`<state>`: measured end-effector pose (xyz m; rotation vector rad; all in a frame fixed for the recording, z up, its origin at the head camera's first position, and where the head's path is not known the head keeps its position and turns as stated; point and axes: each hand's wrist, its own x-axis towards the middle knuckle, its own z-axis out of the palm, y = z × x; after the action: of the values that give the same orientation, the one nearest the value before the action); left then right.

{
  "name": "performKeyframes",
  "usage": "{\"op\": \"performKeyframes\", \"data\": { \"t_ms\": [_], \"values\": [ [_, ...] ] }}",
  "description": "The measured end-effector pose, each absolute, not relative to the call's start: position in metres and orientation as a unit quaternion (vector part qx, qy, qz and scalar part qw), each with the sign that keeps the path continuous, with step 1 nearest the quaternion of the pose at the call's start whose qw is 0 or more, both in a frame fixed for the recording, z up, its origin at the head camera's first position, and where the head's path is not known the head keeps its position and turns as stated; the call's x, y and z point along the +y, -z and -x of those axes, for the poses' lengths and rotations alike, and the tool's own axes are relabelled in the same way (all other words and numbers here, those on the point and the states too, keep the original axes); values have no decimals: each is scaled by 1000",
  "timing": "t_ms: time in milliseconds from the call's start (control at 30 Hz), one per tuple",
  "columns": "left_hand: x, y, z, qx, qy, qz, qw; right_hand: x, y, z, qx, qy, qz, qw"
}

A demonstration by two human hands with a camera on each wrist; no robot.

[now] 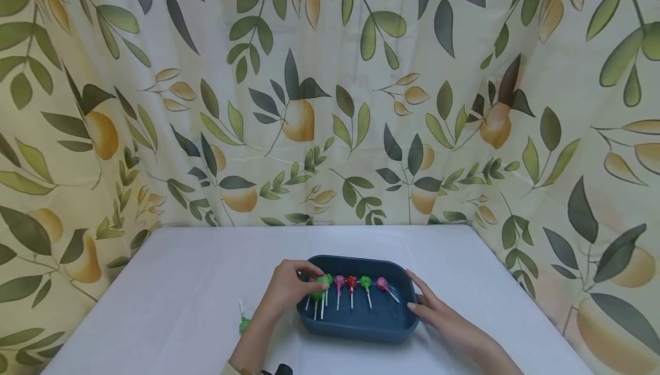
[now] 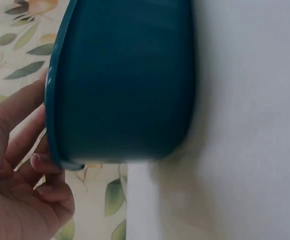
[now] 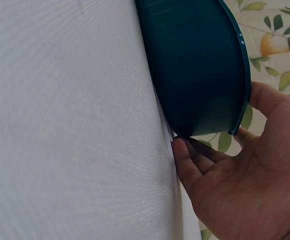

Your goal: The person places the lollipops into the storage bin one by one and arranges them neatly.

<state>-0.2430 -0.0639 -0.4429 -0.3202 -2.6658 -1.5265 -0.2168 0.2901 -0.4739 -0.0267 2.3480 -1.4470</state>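
Note:
A dark blue tray (image 1: 361, 332) sits on the white table with several lollipops in it. My left hand (image 1: 293, 286) reaches over the tray's left end in the head view, its thumb and fingers pinching a green lollipop (image 1: 327, 277). Around that one, more lollipops are bunched and partly hidden by the fingers. A pink lollipop (image 1: 339, 282), a red lollipop (image 1: 352, 283), a green lollipop (image 1: 365, 283) and another pink lollipop (image 1: 382, 284) lie in a row, sticks toward me. My right hand (image 1: 438, 310) holds the tray's right end, thumb over the rim.
Left of the tray, another green lollipop (image 1: 244, 323) lies on the white tablecloth (image 1: 196, 283), partly behind the left forearm. A curtain (image 1: 330, 152) with leaves and fruit hangs behind and beside the table. A small black object (image 1: 283, 369) shows near the left wrist.

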Motion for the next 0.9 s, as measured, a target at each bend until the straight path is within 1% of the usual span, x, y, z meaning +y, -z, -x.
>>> {"op": "performKeyframes", "data": {
  "t_ms": [300, 500, 733, 900],
  "values": [
    [-45, 451, 247, -872, 477, 95, 56, 288, 471, 216, 835, 517, 14, 189],
    [-35, 456, 249, -888, 444, 74, 89, 288, 471, 214, 833, 520, 15, 189],
    [-28, 457, 248, -900, 418, 77, 95, 287, 472, 215, 832, 523, 18, 186],
    [-24, 461, 249, -914, 381, 84, 109, 289, 474, 215, 830, 526, 13, 186]
  ]
}}
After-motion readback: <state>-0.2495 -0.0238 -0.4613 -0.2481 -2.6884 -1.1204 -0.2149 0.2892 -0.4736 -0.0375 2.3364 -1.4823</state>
